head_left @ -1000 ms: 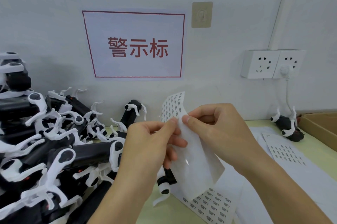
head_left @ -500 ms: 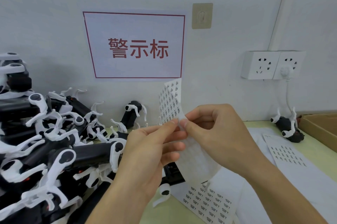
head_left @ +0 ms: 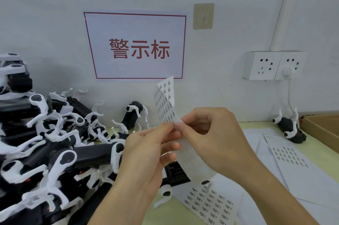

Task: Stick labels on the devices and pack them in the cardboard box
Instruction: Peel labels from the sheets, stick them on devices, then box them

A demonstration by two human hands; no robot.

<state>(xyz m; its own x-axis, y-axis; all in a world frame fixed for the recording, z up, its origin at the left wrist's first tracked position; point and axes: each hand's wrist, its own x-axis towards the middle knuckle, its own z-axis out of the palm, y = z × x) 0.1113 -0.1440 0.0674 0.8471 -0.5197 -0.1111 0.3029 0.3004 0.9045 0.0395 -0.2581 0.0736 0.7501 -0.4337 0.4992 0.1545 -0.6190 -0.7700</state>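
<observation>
The heap of black-and-white devices (head_left: 55,151) filled the bench from eight to ten o'clock; the cardboard box (head_left: 322,129) sat at three, with none visibly packed. At centre, the left hand (head_left: 146,157) and right hand (head_left: 211,140) both pinched a label sheet (head_left: 166,103), fingertips pressed together at its fold: the peeling step, seemingly. Next called for lifting one label's edge cleanly. Against a second earlier, the sheet's printed end stood higher, nearer upright.
</observation>
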